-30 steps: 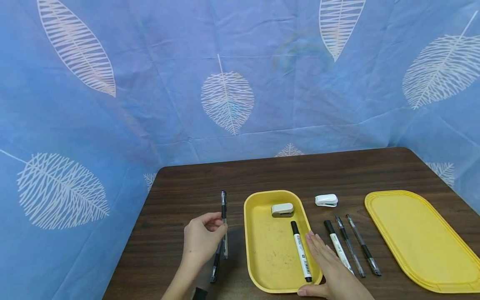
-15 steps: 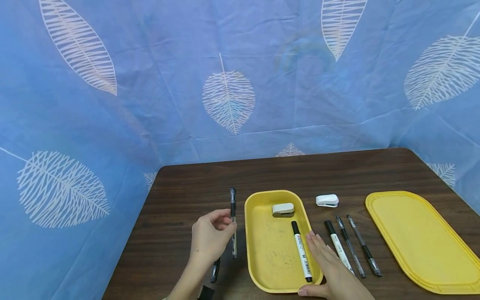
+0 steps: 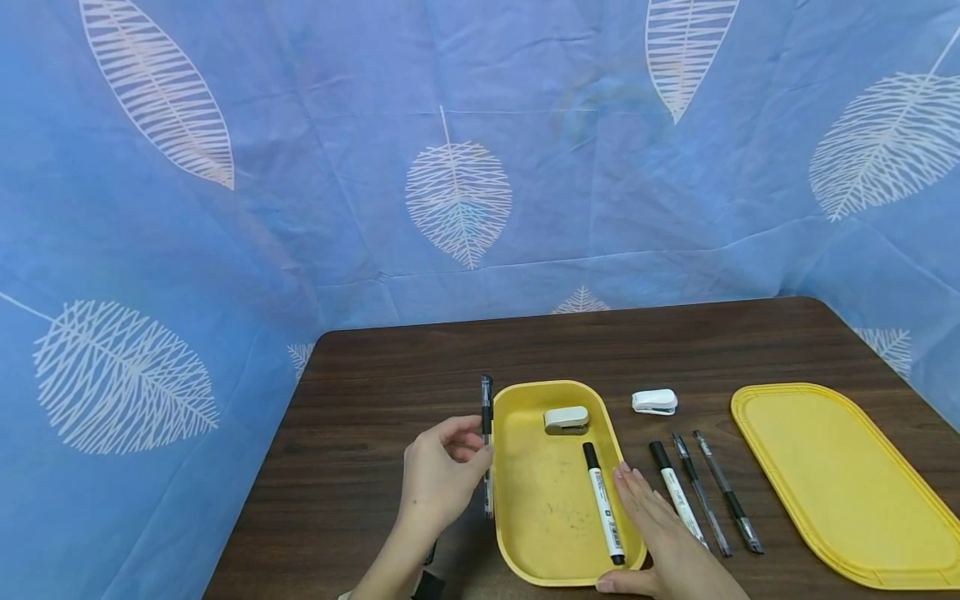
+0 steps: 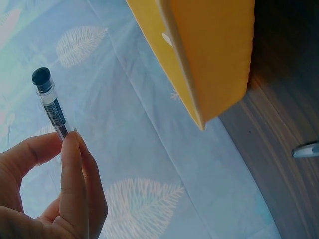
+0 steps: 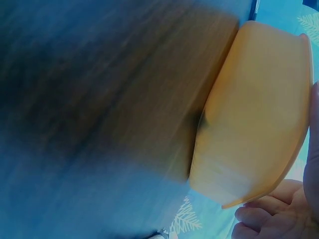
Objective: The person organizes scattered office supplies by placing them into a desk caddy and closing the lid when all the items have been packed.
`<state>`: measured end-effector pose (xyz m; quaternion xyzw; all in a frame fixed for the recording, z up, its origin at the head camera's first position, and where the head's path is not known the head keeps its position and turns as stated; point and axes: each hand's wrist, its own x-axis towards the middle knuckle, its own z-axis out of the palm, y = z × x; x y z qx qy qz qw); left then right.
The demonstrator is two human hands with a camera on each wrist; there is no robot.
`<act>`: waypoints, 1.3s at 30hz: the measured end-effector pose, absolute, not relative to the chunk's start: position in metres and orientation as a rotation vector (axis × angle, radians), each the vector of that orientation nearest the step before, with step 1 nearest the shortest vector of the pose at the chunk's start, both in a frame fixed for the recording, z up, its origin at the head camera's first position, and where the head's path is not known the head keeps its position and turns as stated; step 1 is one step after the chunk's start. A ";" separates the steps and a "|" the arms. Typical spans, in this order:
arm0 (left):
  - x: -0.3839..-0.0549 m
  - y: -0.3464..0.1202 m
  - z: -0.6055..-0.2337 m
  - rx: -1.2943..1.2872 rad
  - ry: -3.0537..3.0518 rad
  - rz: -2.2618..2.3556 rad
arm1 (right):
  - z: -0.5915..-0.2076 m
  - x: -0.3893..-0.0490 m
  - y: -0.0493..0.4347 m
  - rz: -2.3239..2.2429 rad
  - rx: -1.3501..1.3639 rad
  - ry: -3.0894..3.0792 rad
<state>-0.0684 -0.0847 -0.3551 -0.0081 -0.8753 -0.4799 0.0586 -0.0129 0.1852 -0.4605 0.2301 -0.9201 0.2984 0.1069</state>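
Note:
My left hand (image 3: 442,471) pinches a clear gel pen (image 3: 487,410) with a black grip between thumb and fingers. The pen stands lengthwise at the left rim of a yellow tray (image 3: 517,533) and overlaps that rim in the head view. In the left wrist view the pen's black end (image 4: 42,77) sticks up past the fingertips. My right hand (image 3: 660,533) rests along the tray's right rim with fingers extended, thumb at the near corner. Inside the tray lie a white-and-grey stapler (image 3: 566,420) and a black-capped white marker (image 3: 603,504).
Right of the tray lie a white stapler (image 3: 655,402), another marker (image 3: 678,496) and two gel pens (image 3: 705,500) (image 3: 731,496). A yellow lid (image 3: 847,483) lies at the far right. Another pen (image 4: 305,150) lies on the table, mostly hidden behind my left forearm in the head view.
My left hand has carried the gel pen rightward, away from the pen on the table and up to the tray's left rim. My right hand and the tray have stayed put.

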 end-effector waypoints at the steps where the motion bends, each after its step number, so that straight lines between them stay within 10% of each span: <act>1: -0.068 -0.084 -0.355 -0.029 -2.649 -1.460 | -0.461 -0.013 0.185 0.877 0.679 -2.707; 39: -0.077 -0.052 -0.378 -0.026 -2.651 -1.619 | -0.457 -0.013 0.183 0.886 0.625 -2.752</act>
